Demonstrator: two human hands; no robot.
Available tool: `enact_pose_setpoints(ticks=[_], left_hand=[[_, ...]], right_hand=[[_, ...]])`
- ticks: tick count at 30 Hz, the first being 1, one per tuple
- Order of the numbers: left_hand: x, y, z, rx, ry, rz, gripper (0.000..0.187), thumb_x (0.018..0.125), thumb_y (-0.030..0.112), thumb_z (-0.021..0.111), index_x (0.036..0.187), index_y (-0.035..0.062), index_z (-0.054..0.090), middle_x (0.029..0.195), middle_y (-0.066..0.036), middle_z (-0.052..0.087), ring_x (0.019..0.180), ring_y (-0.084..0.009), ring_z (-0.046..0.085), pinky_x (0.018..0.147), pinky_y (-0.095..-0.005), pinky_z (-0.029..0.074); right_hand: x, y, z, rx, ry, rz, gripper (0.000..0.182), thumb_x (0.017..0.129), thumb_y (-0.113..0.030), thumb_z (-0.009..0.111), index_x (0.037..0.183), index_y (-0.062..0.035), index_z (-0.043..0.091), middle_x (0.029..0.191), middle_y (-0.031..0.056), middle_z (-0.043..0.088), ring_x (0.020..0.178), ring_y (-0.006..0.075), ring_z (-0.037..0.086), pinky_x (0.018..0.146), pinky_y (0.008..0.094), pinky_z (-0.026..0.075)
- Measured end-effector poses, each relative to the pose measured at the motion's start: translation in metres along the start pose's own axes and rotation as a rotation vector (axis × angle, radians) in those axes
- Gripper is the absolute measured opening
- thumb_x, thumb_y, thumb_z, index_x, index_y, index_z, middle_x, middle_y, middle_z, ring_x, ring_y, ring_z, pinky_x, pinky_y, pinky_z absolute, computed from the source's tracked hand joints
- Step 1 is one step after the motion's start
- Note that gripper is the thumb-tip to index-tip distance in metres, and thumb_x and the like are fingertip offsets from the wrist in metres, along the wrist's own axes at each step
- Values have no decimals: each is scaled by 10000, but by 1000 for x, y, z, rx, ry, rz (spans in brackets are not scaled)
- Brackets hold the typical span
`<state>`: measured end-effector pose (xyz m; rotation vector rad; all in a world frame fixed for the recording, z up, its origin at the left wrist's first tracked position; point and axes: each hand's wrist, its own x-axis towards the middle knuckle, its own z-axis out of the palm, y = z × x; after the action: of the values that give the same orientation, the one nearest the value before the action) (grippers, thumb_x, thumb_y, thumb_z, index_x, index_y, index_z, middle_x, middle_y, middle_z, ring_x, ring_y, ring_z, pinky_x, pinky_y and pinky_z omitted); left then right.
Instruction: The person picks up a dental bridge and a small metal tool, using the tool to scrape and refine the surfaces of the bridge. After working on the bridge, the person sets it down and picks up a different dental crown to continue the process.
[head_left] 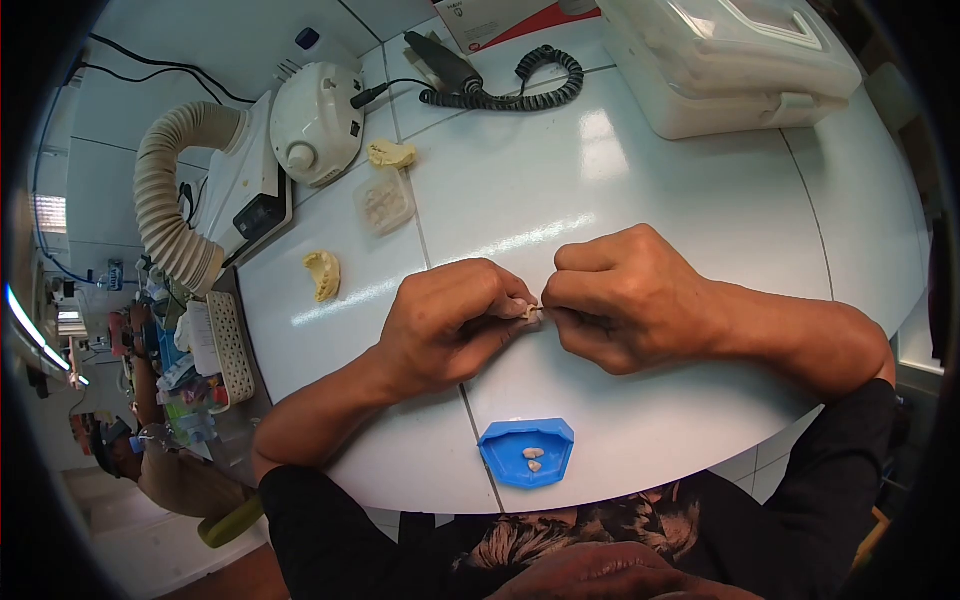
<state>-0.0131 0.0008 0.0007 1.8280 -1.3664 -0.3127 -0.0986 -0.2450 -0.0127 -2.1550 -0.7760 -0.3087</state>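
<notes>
My left hand [445,325] is closed, its thumb and fingers pinching a small pale dental piece [531,314] over the middle of the table. Close against it, my right hand [625,300] is closed too, fingertips pressed together at the piece. A thin dark tip seems to show between the hands, but what my right fingers grip is mostly hidden. Nearer my body lies a blue tray [497,441] with small whitish tooth-like pieces [533,454] in it.
Yellow dental casts [323,276] and a clear plastic box [385,201] lie left. Behind are a white machine [317,125] with a ribbed hose [160,190], a black handpiece [443,62] with coiled cord, and a lidded case [735,70]. A co-worker [180,470] sits far left.
</notes>
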Motion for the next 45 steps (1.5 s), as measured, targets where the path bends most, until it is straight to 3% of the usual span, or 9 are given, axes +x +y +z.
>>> enact_pose_setpoints(ticks=[6, 15, 18, 21, 24, 45], left_hand=[[-4, -4, 0, -127, 18, -121, 194, 896, -113, 820, 976, -27, 666, 1026, -168, 803, 946, -230, 824, 830, -324, 666], [-6, -3, 4, -189, 58, -210, 184, 933, -84, 779, 1053, -23, 653, 948, -123, 793, 891, -219, 811, 786, -317, 635], [-5, -5, 3, -107, 29, -114, 194, 926, -84, 785, 1044, -24, 643, 961, -116, 783, 890, -211, 802, 784, -315, 631], [-5, -4, 5, -187, 73, -187, 195, 917, -92, 790, 1015, -26, 635, 984, -115, 776, 893, -209, 795, 787, -312, 633], [-4, -4, 3, -103, 15, -108, 286, 890, -136, 798, 941, 4, 554, 1004, -144, 772, 905, -209, 810, 792, -306, 654], [-6, -6, 5, -125, 15, -147, 224, 913, -28, 821, 1046, -9, 642, 974, -128, 775, 872, -265, 797, 780, -333, 636]], right_hand=[[0, -2, 4, -107, 79, -30, 154, 811, -31, 804, 835, -33, 652, 777, 79, 591, 639, 282, 642, 549, 421, 518], [1, -3, 2, -123, 64, -72, 155, 812, -14, 792, 848, -32, 642, 773, 74, 576, 643, 274, 638, 549, 422, 513], [-1, -2, -1, -88, 31, -58, 145, 812, -16, 784, 835, -35, 643, 765, 81, 592, 625, 286, 646, 548, 423, 517], [-1, -1, 3, -61, 71, -22, 146, 816, -19, 781, 816, -37, 636, 753, 90, 606, 612, 300, 651, 548, 425, 521], [-1, 0, 2, -37, 49, -26, 157, 818, -21, 784, 802, -36, 628, 745, 94, 611, 608, 305, 652, 549, 426, 524], [1, -1, 3, -43, 65, -49, 173, 822, -37, 816, 836, -25, 645, 773, 83, 600, 607, 266, 639, 529, 405, 519]])
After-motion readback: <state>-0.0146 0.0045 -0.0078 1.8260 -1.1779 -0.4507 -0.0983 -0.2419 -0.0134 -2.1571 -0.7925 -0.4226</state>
